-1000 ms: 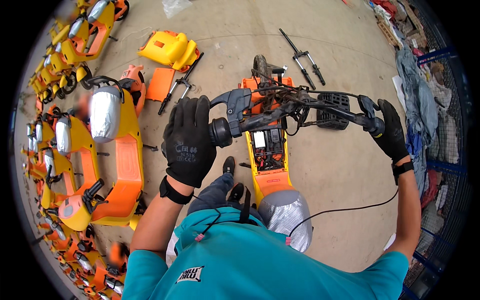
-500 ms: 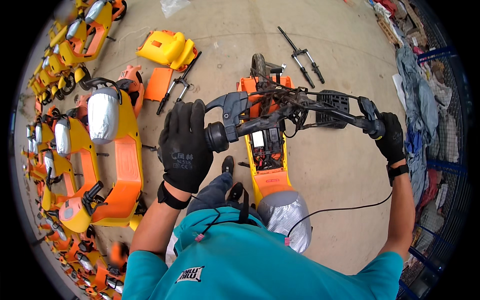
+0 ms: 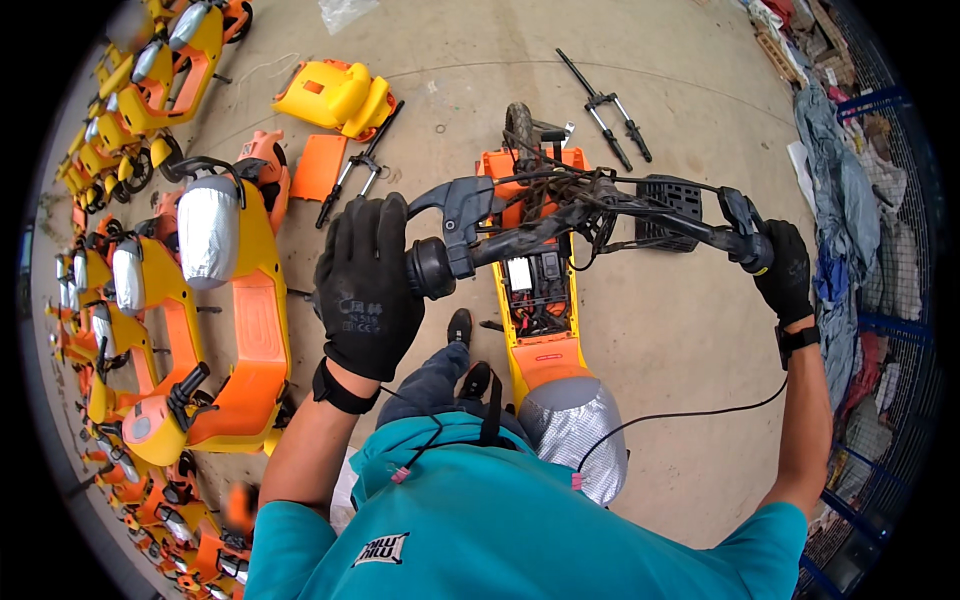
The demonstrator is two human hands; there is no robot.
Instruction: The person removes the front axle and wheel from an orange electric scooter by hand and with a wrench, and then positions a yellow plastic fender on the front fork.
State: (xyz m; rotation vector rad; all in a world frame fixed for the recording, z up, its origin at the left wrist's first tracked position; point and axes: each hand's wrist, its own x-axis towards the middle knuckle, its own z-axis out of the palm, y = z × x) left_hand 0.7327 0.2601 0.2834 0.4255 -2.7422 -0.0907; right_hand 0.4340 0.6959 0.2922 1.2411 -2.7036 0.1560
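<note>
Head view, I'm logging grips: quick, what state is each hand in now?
Left hand: at the left end of the handlebar; cannot tell whether closed.
Right hand: at its right end; cannot tell whether closed.

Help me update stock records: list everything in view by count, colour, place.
parked scooters: many, yellow-orange, left
stripped scooter: one, yellow-orange, centre
seat cover: one, silver, stripped scooter
handlebar: one, black, upper centre
slotted panel: one, black, beyond handlebar
forks: two, black-silver, floor
body shell: one, mainly yellow, floor
flat panel: one, orange, floor
plastic sheet: one, clear, top
cloth sheeting: count unclear, grey, right
fence: one, blue, right
shirt: one, turquoise, bottom
shoes: two, black, centre
left hand: one, black-gloved, left grip
right hand: one, black-gloved, right grip
</note>
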